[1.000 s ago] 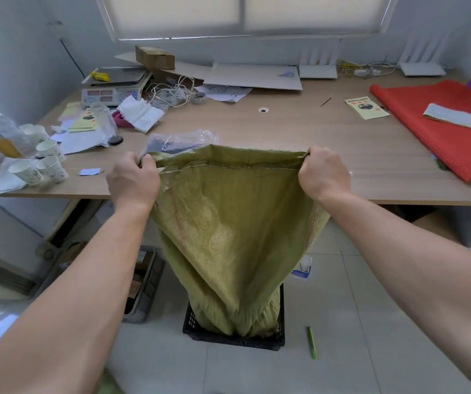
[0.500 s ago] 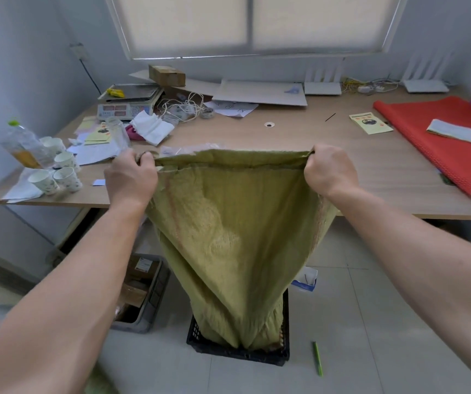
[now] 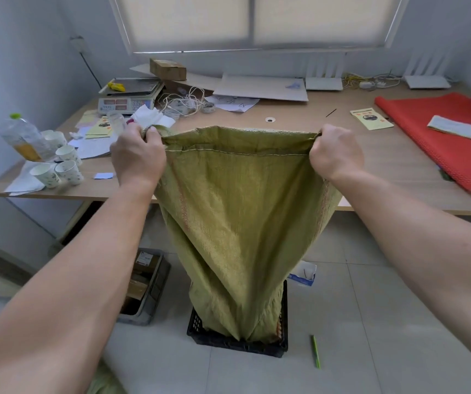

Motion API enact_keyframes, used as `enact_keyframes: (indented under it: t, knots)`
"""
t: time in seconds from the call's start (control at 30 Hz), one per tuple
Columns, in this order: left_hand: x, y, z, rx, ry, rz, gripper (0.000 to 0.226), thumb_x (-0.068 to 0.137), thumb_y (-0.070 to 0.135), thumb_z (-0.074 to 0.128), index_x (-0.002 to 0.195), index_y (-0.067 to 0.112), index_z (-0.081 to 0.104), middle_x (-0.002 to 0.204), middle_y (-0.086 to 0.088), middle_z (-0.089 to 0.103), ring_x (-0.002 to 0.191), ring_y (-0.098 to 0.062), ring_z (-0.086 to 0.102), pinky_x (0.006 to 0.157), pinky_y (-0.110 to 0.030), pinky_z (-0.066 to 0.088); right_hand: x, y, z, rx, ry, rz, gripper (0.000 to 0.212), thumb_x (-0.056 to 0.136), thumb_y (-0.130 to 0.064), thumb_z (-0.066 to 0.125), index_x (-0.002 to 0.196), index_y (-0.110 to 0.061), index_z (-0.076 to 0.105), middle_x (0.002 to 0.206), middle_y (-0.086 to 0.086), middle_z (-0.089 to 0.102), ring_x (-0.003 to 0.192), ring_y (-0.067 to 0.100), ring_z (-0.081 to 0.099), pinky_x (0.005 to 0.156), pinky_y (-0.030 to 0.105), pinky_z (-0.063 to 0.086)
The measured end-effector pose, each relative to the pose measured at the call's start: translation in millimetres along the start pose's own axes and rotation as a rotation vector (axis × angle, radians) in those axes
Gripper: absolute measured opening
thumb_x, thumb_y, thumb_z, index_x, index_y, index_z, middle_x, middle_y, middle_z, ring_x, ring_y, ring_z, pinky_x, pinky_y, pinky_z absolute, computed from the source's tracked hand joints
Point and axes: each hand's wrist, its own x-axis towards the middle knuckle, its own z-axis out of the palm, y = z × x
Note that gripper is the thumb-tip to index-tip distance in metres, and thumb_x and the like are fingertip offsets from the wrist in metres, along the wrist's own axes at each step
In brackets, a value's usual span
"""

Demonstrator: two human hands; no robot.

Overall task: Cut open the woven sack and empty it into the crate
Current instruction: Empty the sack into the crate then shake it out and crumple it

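Two hands, left (image 3: 137,159) and right (image 3: 335,153), each with a clenched grip on a corner of the inverted woven sack (image 3: 243,223), whose mouth hangs inside the black crate (image 3: 240,344); we judge a sideways swing could spill contents onto the floor

Left hand (image 3: 137,159) and right hand (image 3: 335,153) grip the green woven sack (image 3: 243,223), its bottom inside the black crate (image 3: 237,344).
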Motion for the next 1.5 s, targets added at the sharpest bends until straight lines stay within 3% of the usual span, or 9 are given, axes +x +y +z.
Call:
enact_keyframes:
  t: [0.1,0.23,0.37,0.53,0.67,0.83,1.23,1.4,1.5]
  knots:
    - [-10,2,2,-0.025,0.005,-0.001,0.031,0.096,0.03,0.044,0.073,0.009,0.044,0.076,-0.016,0.054,0.077,-0.031,0.049,0.064,-0.034,0.033,-7,5,-3,-0.02,-0.001,0.019,0.019,0.092,-0.01,0.036,0.096,-0.012,0.055,0.104,0.017,0.061,0.089,0.036,0.054,0.091,0.057,0.049]
    - [17,39,-25,-0.114,0.128,0.045,0.038,0.095,0.03,0.045,0.061,0.018,0.033,0.061,0.002,0.04,0.072,-0.023,0.042,0.062,-0.031,0.028,17,-5,-49,0.013,0.135,-0.043,0.029,0.095,-0.01,0.036,0.108,-0.001,0.059,0.116,0.026,0.06,0.107,0.042,0.056,0.09,0.044,0.046]
    - [28,56,-29,-0.025,-0.016,0.054,0.031,0.094,0.032,0.045,0.07,0.012,0.047,0.071,-0.007,0.05,0.076,-0.025,0.046,0.065,-0.03,0.03,26,-9,-67,-0.042,0.077,-0.009,0.032,0.09,-0.009,0.039,0.112,-0.001,0.061,0.122,0.028,0.06,0.113,0.046,0.057,0.093,0.044,0.048]
    - [0,29,-5,-0.019,-0.127,-0.032,0.031,0.095,0.033,0.045,0.076,0.008,0.051,0.082,-0.012,0.054,0.078,-0.029,0.05,0.066,-0.036,0.038,3,3,-35,-0.075,-0.041,0.033,0.03,0.091,-0.009,0.039,0.109,-0.004,0.062,0.116,0.024,0.062,0.104,0.042,0.059,0.087,0.044,0.048]
    - [0,34,-5,-0.089,-0.096,-0.026,0.036,0.094,0.036,0.045,0.065,0.015,0.042,0.068,-0.004,0.048,0.073,-0.026,0.047,0.064,-0.036,0.037,4,1,-31,-0.039,0.003,-0.005,0.026,0.092,-0.01,0.039,0.105,-0.007,0.061,0.11,0.02,0.063,0.093,0.038,0.055,0.09,0.049,0.049]
    - [-1,36,-4,-0.057,-0.115,-0.029,0.035,0.095,0.037,0.046,0.069,0.014,0.045,0.074,-0.006,0.052,0.077,-0.028,0.049,0.065,-0.035,0.035,6,-2,-32,-0.041,0.003,-0.034,0.023,0.095,-0.012,0.039,0.102,-0.008,0.06,0.094,0.013,0.055,0.081,0.032,0.047,0.072,0.037,0.04]
    - [6,29,-6,-0.159,-0.151,-0.101,0.026,0.082,0.034,0.058,0.087,0.008,0.059,0.077,-0.004,0.054,0.074,-0.024,0.051,0.068,-0.041,0.047,12,6,-31,0.09,-0.013,-0.003,0.015,0.091,-0.019,0.04,0.086,-0.016,0.054,0.088,0.008,0.054,0.084,0.031,0.049,0.095,0.058,0.047]
    - [13,25,-8,-0.182,-0.138,-0.12,0.019,0.079,0.032,0.059,0.073,0.016,0.05,0.069,0.001,0.05,0.069,-0.021,0.048,0.06,-0.034,0.04,17,5,-31,0.126,0.031,-0.044,0.015,0.094,-0.022,0.04,0.089,-0.018,0.053,0.09,0.008,0.055,0.084,0.03,0.048,0.092,0.053,0.048]
    - [13,10,-6,-0.147,-0.208,-0.162,0.022,0.078,0.035,0.061,0.087,0.015,0.057,0.084,-0.004,0.058,0.084,-0.028,0.056,0.074,-0.041,0.049,19,11,-25,0.071,-0.081,-0.026,0.018,0.095,-0.026,0.046,0.099,-0.013,0.057,0.101,0.014,0.059,0.087,0.028,0.045,0.083,0.04,0.044]
